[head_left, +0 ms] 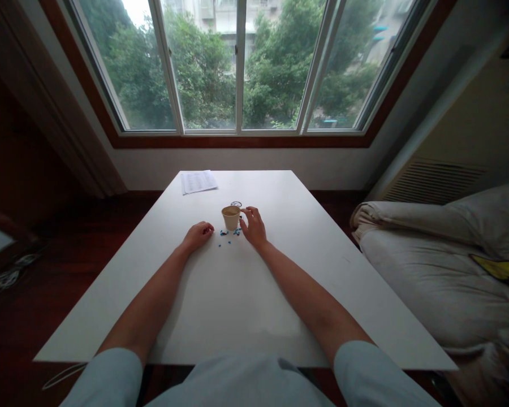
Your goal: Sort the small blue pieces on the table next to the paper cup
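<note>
Paper cup [231,217] stands upright on the white table [220,305], right hand [253,226] touching its side: thumb and index fingertips [244,212] pinched together at the rim level, other fingers loosely curled, palm down on the tabletop. Small blue pieces [229,233] scattered just below the cup, between both hands. Left hand [198,234] rests to the left of them, fingers curled into a loose fist; can't tell if it holds anything. Small dark ring-shaped item [236,203] sits right behind the cup, too small to identify. Printed sheet [198,181] lies well beyond the left hand, at the far table edge.
</note>
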Tool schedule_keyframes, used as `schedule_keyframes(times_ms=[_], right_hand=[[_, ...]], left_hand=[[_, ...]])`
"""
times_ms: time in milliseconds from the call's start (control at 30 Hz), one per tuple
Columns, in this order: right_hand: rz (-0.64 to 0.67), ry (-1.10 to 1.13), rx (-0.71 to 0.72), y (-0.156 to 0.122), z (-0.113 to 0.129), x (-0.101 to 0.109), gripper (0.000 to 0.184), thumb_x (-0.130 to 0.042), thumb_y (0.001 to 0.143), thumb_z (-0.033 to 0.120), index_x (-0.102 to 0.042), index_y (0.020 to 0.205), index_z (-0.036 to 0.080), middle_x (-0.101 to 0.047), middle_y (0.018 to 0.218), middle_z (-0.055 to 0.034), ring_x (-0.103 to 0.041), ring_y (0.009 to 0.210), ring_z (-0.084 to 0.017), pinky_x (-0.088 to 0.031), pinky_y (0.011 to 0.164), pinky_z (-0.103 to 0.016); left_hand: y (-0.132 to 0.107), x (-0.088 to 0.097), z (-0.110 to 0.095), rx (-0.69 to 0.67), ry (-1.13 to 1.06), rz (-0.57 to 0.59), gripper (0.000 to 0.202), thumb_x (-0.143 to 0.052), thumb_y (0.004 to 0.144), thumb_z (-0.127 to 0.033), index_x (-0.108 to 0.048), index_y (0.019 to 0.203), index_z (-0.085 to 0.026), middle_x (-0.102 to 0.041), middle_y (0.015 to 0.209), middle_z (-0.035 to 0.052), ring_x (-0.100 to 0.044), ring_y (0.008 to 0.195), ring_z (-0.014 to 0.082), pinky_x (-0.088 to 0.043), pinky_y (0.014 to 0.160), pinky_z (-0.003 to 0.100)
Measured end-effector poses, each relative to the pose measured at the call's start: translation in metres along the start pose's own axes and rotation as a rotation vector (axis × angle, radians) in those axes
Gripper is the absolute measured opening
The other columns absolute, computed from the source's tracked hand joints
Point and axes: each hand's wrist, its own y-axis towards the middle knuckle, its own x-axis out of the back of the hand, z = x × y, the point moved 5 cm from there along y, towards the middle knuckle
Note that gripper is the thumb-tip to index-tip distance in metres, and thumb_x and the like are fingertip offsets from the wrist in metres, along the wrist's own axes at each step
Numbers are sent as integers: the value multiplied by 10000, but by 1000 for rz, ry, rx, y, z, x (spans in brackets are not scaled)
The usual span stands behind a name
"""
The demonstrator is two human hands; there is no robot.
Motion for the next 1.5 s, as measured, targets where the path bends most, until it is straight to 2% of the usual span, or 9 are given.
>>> schedule_keyframes(times_ms=[133, 300, 467, 567, 700, 900, 1200, 1400, 1500], right_hand=[[-60, 60, -58, 0, -17, -1, 424, -564, 1005, 297, -587, 1425, 241, -590, 1367, -148, -599, 1268, -286, -569, 1078, -479], [-25, 105, -148, -2, -35, -12, 468, -596, 976, 300, -582, 1430, 191, -626, 1316, -153, -651, 1092, -259, -591, 961, -448], [48, 36, -224, -5, -48, -23, 441, -627, 957, 279, -622, 1391, 200, -680, 1215, -125, -657, 1107, -254, -560, 1005, -441], [91, -14, -266, -6, -53, -27, 373, -638, 954, 279, -669, 1319, 203, -694, 1185, -112, -653, 1100, -246, -547, 1010, -429], [119, -40, -276, -6, -53, -27, 326, -643, 952, 269, -693, 1269, 209, -703, 1125, -92, -643, 1080, -238, -531, 1001, -407], [213, -75, -330, -5, -51, -28, 326, -625, 976, 262, -687, 1291, 209, -712, 1164, -89, -640, 1097, -225, -502, 1020, -372], [229, -70, -340, -4, -47, -25, 319, -613, 998, 290, -689, 1298, 211, -716, 1155, -83, -637, 1066, -213, -493, 981, -346], [241, -112, -319, -4, -40, -26, 329, -610, 1002, 274, -689, 1312, 198, -716, 1167, -93, -626, 1105, -226, -480, 1012, -353], [265, -160, -316, -4, -35, -23, 268, -590, 991, 218, -723, 1223, 197, -719, 1165, -103, -617, 1116, -233, -470, 1010, -348]], left_hand=[[1, 4, 14, 67, -38, -60, 218, -592, 924, -240, -784, 1024, -214, -729, 966, 44, -641, 862, 188, -489, 815, 312], [1, 6, 19, 52, -33, -3, 279, -571, 888, -178, -800, 1043, -216, -721, 944, 35, -628, 830, 176, -498, 806, 302], [0, 8, 12, 14, -75, 87, 333, -583, 820, -126, -808, 1048, -219, -695, 980, 32, -603, 787, 151, -508, 771, 279], [-2, 8, 4, -29, -86, 124, 312, -619, 833, -149, -813, 1065, -227, -674, 1001, 35, -600, 781, 143, -514, 770, 274], [-2, 7, 0, -82, -60, 106, 210, -645, 884, -218, -807, 1018, -223, -665, 959, 35, -600, 774, 146, -503, 753, 273], [1, 2, -5, -87, 53, 77, 174, -620, 877, -161, -775, 938, -211, -687, 934, 43, -618, 799, 167, -481, 750, 290], [-2, -5, -18, -79, 50, -38, 149, -598, 910, -143, -733, 904, -205, -690, 946, 47, -619, 780, 166, -478, 746, 305], [7, 21, -50, -115, -61, -349, 123, -594, 978, -199, -713, 948, -198, -699, 962, 46, -628, 818, 165, -501, 783, 311], [22, 32, -70, -131, -93, -418, 104, -609, 980, -216, -709, 959, -200, -702, 962, 47, -629, 835, 174, -511, 791, 323]])
